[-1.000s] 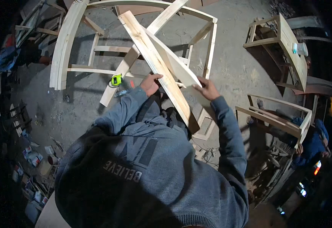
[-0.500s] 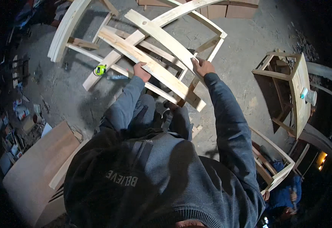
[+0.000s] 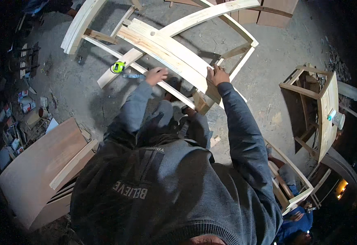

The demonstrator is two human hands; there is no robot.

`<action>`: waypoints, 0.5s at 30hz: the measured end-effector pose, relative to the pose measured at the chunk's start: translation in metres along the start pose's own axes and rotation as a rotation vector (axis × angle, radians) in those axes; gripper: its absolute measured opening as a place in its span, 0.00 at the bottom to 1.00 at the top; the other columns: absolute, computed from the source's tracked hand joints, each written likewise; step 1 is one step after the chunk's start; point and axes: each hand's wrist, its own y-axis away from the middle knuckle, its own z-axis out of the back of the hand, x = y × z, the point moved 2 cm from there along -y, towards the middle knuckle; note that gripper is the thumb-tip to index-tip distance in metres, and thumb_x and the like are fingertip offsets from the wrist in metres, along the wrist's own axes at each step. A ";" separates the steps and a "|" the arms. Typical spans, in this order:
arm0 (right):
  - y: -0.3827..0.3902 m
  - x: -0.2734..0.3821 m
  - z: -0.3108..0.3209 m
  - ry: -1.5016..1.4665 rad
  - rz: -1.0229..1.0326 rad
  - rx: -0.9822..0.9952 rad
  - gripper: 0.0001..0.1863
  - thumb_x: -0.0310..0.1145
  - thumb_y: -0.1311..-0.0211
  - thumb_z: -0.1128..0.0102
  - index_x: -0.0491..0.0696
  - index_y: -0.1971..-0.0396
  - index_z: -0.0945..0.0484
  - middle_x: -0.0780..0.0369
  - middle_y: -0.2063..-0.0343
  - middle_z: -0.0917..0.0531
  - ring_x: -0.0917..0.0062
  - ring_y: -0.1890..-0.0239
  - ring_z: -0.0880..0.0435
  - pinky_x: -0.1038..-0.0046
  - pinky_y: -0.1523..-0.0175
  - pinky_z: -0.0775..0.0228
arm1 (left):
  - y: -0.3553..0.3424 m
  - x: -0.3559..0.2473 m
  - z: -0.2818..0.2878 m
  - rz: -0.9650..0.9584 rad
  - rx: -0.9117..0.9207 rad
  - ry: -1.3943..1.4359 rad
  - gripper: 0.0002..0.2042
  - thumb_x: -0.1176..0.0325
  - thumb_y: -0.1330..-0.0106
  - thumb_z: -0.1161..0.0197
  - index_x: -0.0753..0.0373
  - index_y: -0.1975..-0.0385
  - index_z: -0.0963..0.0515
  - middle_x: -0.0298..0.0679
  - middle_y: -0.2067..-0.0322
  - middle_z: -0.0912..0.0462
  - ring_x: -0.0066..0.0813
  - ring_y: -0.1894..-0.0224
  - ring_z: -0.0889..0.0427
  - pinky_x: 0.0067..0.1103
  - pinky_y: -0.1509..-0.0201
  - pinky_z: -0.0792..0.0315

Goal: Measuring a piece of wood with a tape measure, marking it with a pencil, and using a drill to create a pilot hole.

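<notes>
Two straight pale-wood boards (image 3: 168, 56) crossed curved pale timber (image 3: 209, 16), seemingly for support; left hand (image 3: 157, 76) hung loose, empty; right hand's (image 3: 219, 76) grip was unclear.

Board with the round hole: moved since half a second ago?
Yes. The board with the round hole has shifted left and down the view, nearer the green tape measure, which sits at the same spot on its crosspiece.

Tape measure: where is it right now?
In the head view, the lime-green tape measure is left of the person's left hand, on the lower-left end of the diagonal wooden beam.
</notes>
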 end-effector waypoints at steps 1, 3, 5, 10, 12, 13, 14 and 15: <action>0.003 0.005 0.000 -0.011 0.003 0.004 0.31 0.58 0.28 0.51 0.49 0.39 0.24 0.47 0.48 0.17 0.48 0.45 0.21 0.53 0.43 0.26 | 0.013 -0.004 0.027 -0.233 -0.087 -0.210 0.21 0.60 0.33 0.32 0.66 0.46 0.21 0.41 0.55 0.14 0.37 0.56 0.14 0.29 0.50 0.22; 0.015 0.019 0.019 -0.109 0.078 -0.231 0.28 0.49 0.32 0.41 0.50 0.37 0.26 0.49 0.46 0.20 0.49 0.44 0.24 0.52 0.40 0.29 | 0.043 -0.023 0.069 -0.731 -0.341 -0.653 0.18 0.65 0.35 0.31 0.68 0.49 0.20 0.45 0.55 0.14 0.34 0.53 0.15 0.26 0.46 0.24; 0.041 0.042 0.050 -0.254 0.109 -0.325 0.24 0.38 0.36 0.35 0.47 0.41 0.23 0.51 0.53 0.18 0.52 0.49 0.20 0.56 0.42 0.27 | 0.063 -0.040 0.107 -0.580 -0.461 -0.529 0.22 0.65 0.37 0.30 0.65 0.45 0.23 0.46 0.47 0.18 0.39 0.43 0.20 0.31 0.38 0.28; 0.089 0.105 0.056 -0.848 -0.057 -0.170 0.13 0.29 0.28 0.40 0.40 0.49 0.17 0.58 0.61 0.11 0.75 0.59 0.12 0.73 0.53 0.20 | 0.065 -0.047 0.172 -0.675 -0.666 -1.339 0.38 0.57 0.43 0.27 0.57 0.31 0.34 0.49 0.33 0.33 0.49 0.30 0.36 0.43 0.29 0.39; 0.107 0.158 0.127 -0.960 -0.017 -0.213 0.11 0.28 0.31 0.37 0.40 0.53 0.16 0.56 0.62 0.11 0.76 0.58 0.11 0.73 0.50 0.19 | 0.053 -0.045 0.199 -0.621 -0.438 -1.456 0.35 0.54 0.40 0.29 0.57 0.34 0.31 0.49 0.38 0.29 0.49 0.33 0.33 0.46 0.31 0.39; 0.122 0.186 0.187 -0.925 0.023 -0.323 0.11 0.27 0.31 0.37 0.40 0.53 0.16 0.56 0.62 0.12 0.76 0.58 0.12 0.74 0.50 0.20 | 0.051 -0.051 0.200 -0.624 -0.428 -1.474 0.35 0.54 0.40 0.29 0.57 0.34 0.31 0.49 0.38 0.29 0.49 0.33 0.33 0.46 0.31 0.39; 0.146 0.203 0.245 -0.746 0.140 -0.549 0.12 0.26 0.30 0.39 0.39 0.50 0.18 0.55 0.58 0.14 0.75 0.55 0.14 0.74 0.49 0.21 | 0.050 -0.062 0.195 -0.509 -0.418 -1.532 0.32 0.54 0.40 0.29 0.58 0.37 0.29 0.48 0.41 0.27 0.48 0.36 0.31 0.46 0.32 0.39; 0.153 0.213 0.249 -0.758 0.100 -0.582 0.12 0.26 0.30 0.39 0.39 0.50 0.18 0.55 0.58 0.14 0.75 0.55 0.14 0.74 0.49 0.21 | 0.045 -0.075 0.184 -0.411 -0.385 -1.599 0.29 0.54 0.40 0.29 0.58 0.40 0.27 0.47 0.44 0.25 0.46 0.38 0.29 0.46 0.34 0.38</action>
